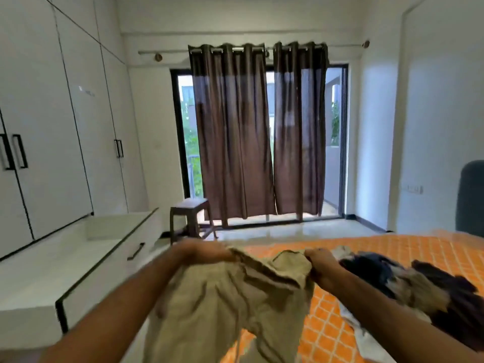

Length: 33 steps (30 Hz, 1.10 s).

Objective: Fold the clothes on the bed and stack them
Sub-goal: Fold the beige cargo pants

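The khaki trousers (230, 297) in my grip are matt, creased woven cloth. The bed (379, 252) wears a smooth orange quilted cover. Far off, brown curtains (235, 132) look thin; the floor (262, 231) is glossy.

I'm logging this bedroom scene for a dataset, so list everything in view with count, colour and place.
khaki trousers: one, beige, held up over the bed's near edge
clothes pile: one heap, dark and grey mixed, on the bed at right
bed cover: one, orange with white lattice, lower right
curtains: two, brown, over the glass door at centre
stool: one, brown, left of the curtains
wardrobe: one, white with black handles, left wall
low drawer unit: one, white, below the wardrobe
chair back: one, dark blue-grey, far right
left hand: grips the trousers' waistband
right hand: grips the waistband's other side
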Tool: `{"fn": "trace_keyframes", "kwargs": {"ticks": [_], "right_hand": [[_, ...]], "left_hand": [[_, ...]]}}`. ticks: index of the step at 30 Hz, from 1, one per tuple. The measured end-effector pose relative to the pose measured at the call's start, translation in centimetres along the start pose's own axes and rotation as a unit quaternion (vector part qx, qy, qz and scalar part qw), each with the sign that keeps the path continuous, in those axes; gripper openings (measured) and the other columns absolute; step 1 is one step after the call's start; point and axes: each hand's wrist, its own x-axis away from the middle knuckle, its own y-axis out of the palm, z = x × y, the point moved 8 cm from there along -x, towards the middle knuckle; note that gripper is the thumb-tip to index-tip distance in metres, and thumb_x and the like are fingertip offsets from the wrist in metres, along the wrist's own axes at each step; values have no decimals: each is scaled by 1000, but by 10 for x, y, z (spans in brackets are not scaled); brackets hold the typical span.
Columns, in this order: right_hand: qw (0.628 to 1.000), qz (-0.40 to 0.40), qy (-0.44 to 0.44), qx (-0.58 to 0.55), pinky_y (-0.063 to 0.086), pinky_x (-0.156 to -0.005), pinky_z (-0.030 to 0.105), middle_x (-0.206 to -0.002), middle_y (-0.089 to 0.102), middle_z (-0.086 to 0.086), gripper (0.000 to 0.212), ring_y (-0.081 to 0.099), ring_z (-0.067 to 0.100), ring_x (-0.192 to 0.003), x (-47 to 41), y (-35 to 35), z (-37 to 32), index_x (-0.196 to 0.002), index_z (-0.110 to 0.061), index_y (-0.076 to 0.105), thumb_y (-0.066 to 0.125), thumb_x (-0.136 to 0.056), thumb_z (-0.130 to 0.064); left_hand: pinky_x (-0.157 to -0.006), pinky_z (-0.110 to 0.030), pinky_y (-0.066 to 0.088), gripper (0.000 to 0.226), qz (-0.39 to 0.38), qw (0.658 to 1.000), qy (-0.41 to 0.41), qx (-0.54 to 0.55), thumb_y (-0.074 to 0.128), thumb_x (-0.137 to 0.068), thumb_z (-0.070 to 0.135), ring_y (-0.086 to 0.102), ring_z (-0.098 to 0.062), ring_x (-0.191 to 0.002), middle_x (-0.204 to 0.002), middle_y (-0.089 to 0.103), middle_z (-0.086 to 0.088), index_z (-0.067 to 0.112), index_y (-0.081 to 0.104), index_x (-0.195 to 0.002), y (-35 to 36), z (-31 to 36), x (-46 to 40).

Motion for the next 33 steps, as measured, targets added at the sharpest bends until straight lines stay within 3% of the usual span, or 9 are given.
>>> {"fn": "trace_keyframes", "kwargs": {"ticks": [5,9,11,15,19,22,25,28,33], "right_hand": [[994,44,62,80,33,-40,26,-71,39,11,46,40,21,-54,16,-68,128,-125,-18,40,40,-91,14],[972,-87,49,212,40,-51,34,-86,52,14,65,50,24,-63,33,-66,164,-135,-19,55,41,-84,20],[924,-162,4,348,52,-68,43,-115,57,20,71,60,35,-93,36,-55,181,-142,-31,45,56,-85,10],[699,-137,-188,676,37,-88,44,-145,32,17,82,42,41,-121,35,-33,198,-158,-30,19,65,-91,-33],[498,-208,-488,686,38,-98,52,-162,26,4,72,41,35,-134,79,15,185,-159,-43,10,52,-102,-29],[327,-305,-599,664,42,-99,49,-159,37,7,50,46,33,-131,98,28,201,-155,-37,32,40,-108,-22],[314,-289,-602,675,49,-88,45,-154,41,10,41,52,32,-118,85,30,199,-140,-24,51,49,-100,-15],[364,-264,-547,706,51,-76,42,-147,44,13,41,52,30,-104,61,29,189,-136,-19,51,46,-96,-9],[423,-293,-454,728,40,-53,37,-97,61,7,25,56,28,-74,38,26,175,-108,-20,69,79,-86,-16]], "left_hand": [[-75,-30,46,49,-84,981,-44,171,61,-90,55,57,-15,-89,-105,61,-2,10,58,-111,170,-54,-25],[-53,-21,38,29,-58,984,5,167,58,-100,27,49,-3,-59,-89,59,-8,19,36,-117,216,-52,-26],[-53,-29,35,26,-26,987,18,157,53,-102,24,49,-16,-56,-78,56,-11,21,30,-113,232,-55,-26],[-61,-42,39,22,75,984,12,160,49,-95,30,56,-39,-76,-89,59,-19,21,33,-106,247,-59,-22],[-69,-55,48,16,163,970,30,178,46,-92,29,58,-37,-86,-99,57,-11,24,36,-103,252,-63,-15],[-69,-53,50,12,155,975,48,151,47,-92,16,54,-28,-82,-95,53,-1,26,43,-95,255,-63,-15],[-76,-45,52,12,93,990,62,85,51,-97,24,55,-18,-88,-110,50,2,25,55,-108,266,-63,-18],[-80,-39,53,47,36,999,24,30,51,-98,54,56,-16,-93,-122,44,2,20,51,-130,284,-69,-17],[-77,-37,53,56,13,1000,11,-20,59,-88,64,53,-15,-90,-120,41,3,20,52,-122,294,-73,-13]]}}
